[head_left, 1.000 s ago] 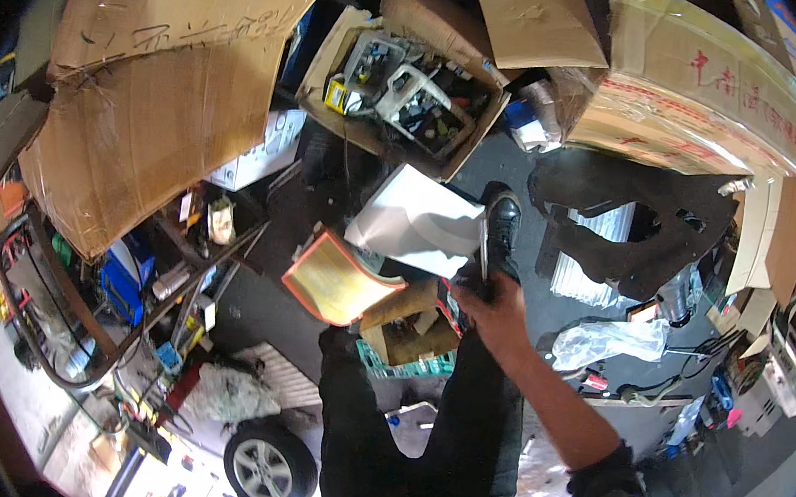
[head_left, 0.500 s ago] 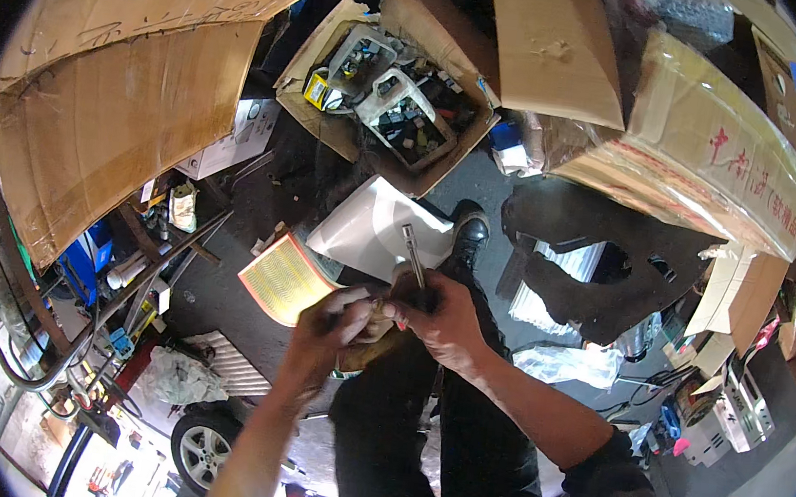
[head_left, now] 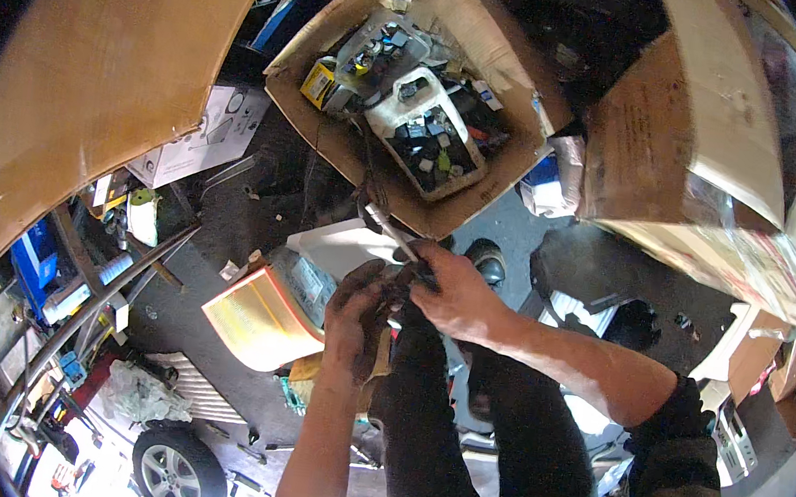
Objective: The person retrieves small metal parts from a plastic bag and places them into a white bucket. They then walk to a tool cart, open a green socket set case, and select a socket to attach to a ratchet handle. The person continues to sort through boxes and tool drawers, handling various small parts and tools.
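**Right hand [head_left: 461,297] grips a silver-shafted hand tool [head_left: 397,242], left hand [head_left: 356,311] drawn up against it**

Head view: The right hand is closed around the tool's dark handle. The bright shaft runs out past the fingers on a slant, its thicker silver end pointing up and away, just short of the near corner of an open cardboard carton [head_left: 455,218]. The left hand is half curled beside the handle, fingertips bunched close to the right hand's fingers; whether it pinches anything cannot be made out.

Beyond the knuckles, partly covered by them, is a white panel [head_left: 340,242]. Left of the left hand, an air filter [head_left: 263,317] with an orange-red rim and yellowish face sits tilted.

In the carton, a cut-open white plastic jug [head_left: 397,109] full of small parts leans toward the near right edge. A clear plastic tray [head_left: 419,45], also loaded, sits toward the far left edge, and a small yellow box [head_left: 319,82] stands by the left corner. Just outside the carton's right edge is a blue-and-white box [head_left: 547,189].

On the floor [head_left: 254,217], a black shoe [head_left: 487,261] shows beyond the right hand.
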A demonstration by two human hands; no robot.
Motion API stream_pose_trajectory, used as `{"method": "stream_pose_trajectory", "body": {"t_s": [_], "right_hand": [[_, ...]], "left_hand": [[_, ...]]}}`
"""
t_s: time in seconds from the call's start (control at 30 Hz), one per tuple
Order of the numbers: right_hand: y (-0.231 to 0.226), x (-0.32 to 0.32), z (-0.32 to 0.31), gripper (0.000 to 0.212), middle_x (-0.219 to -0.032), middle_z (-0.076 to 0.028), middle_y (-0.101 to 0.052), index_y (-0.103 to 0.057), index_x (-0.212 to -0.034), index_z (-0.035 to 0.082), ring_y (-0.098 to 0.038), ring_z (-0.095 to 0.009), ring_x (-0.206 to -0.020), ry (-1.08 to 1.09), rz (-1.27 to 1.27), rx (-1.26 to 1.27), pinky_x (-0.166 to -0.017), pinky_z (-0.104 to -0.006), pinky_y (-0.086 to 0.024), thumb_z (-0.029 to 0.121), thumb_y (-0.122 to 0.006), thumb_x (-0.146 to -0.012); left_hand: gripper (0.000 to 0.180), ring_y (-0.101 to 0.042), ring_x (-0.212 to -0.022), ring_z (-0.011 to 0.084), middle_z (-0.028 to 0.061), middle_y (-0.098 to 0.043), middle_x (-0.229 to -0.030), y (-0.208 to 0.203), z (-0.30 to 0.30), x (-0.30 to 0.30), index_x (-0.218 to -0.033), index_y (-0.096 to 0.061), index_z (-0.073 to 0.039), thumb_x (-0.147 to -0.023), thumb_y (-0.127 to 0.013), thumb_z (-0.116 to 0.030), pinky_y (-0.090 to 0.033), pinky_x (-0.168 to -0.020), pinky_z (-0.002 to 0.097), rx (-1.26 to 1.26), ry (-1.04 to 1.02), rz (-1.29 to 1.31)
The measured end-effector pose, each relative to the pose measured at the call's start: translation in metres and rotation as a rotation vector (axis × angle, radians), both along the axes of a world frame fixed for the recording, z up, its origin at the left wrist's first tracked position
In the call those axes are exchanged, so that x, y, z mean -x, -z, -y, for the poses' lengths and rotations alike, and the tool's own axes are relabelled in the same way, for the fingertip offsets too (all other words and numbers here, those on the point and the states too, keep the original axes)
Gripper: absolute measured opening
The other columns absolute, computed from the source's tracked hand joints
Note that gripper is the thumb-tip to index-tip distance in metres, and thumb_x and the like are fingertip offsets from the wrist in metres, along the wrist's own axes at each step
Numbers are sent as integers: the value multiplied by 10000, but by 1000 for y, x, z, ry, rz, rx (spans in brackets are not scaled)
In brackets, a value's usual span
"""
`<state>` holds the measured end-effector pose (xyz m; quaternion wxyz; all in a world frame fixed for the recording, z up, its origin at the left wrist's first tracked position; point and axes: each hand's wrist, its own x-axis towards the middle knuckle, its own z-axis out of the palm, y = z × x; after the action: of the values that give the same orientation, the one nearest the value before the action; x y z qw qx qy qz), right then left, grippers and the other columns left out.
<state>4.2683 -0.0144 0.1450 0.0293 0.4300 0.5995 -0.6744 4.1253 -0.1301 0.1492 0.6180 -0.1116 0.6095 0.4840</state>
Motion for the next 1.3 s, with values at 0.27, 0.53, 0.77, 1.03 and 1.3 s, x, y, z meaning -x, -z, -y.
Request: {"method": "stream_pose_trajectory", "body": {"t_s": [0.27,0.53,0.77,1.03,1.3], "right_hand": [[75,39,-34,552,-1231,-338,-530,-453,-1360,-61,-599,-491,-1037,-284,-220,-477,-930,-520,-509,99,-638,-866],[202,33,-162,360,-1107,-255,-632,-604,-1161,-20,-632,-414,-1040,20,-20,-1085,-908,-489,-518,196,-686,-885],[261,83,-260,455,-1110,-289,-670,-649,-1155,-28,-637,-460,-1077,85,305,-990,-930,-520,-503,374,-609,-947],[274,95,-263,367,-1000,-316,-682,-702,-929,0,-667,-469,-973,147,346,-1164,-878,-542,-533,354,-606,-914],[226,77,-281,304,-911,-279,-685,-702,-863,-2,-667,-460,-894,259,268,-1229,-819,-538,-537,292,-628,-895]], "left_hand": [[447,-589,-956,157,71,-652,-1083,105,-55,22,-1212,-624,-19,-1033,-538,-420,-464,-860,302,-154,-54,-255],[367,-509,-699,161,47,-518,-805,167,-59,59,-856,-548,-69,-1055,-472,-368,-408,-656,309,-422,-404,-258],[370,-472,-586,113,22,-517,-751,175,-29,45,-897,-580,-44,-1024,-553,-390,-367,-517,262,-312,-345,-520],[448,-480,-654,88,3,-578,-756,176,-44,37,-967,-591,-20,-716,-922,-186,-420,-581,257,-263,182,-1012],[614,-720,-830,265,186,-718,-922,173,-40,37,-1069,-501,17,-682,-928,-196,-565,-734,384,-316,284,-943]]}}
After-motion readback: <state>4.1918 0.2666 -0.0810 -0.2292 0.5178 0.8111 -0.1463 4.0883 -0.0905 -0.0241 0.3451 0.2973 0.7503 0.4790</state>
